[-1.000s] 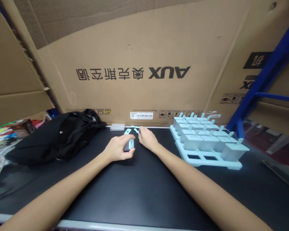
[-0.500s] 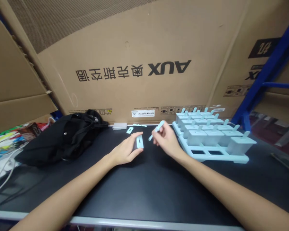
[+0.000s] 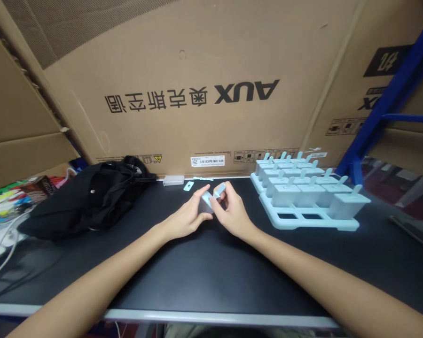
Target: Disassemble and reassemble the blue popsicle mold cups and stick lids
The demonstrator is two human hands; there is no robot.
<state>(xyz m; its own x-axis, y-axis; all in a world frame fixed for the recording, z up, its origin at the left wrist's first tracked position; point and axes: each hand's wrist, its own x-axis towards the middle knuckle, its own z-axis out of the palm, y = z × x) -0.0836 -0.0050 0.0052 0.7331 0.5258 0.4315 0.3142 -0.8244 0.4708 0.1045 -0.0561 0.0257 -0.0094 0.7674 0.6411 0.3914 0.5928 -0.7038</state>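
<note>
Over the middle of the black table, my left hand grips a small mold with a light blue lid between thumb and fingers. My right hand pinches a light blue stick, its lower end at the lid and partly hidden by the fingers. Beyond the hands lie a loose blue lid, a thin blue stick and a clear mold. To the right, a light blue rack holds several lidded molds with sticks upright; two front slots hold no mold.
A black bag lies on the left, beside colourful packets and white cables. A large cardboard box stands behind the table. A blue metal frame rises at the right.
My right hand has moved left with the stick, bringing it against the lid of the mold. The mold in my left hand has tilted. The view has shifted slightly.
</note>
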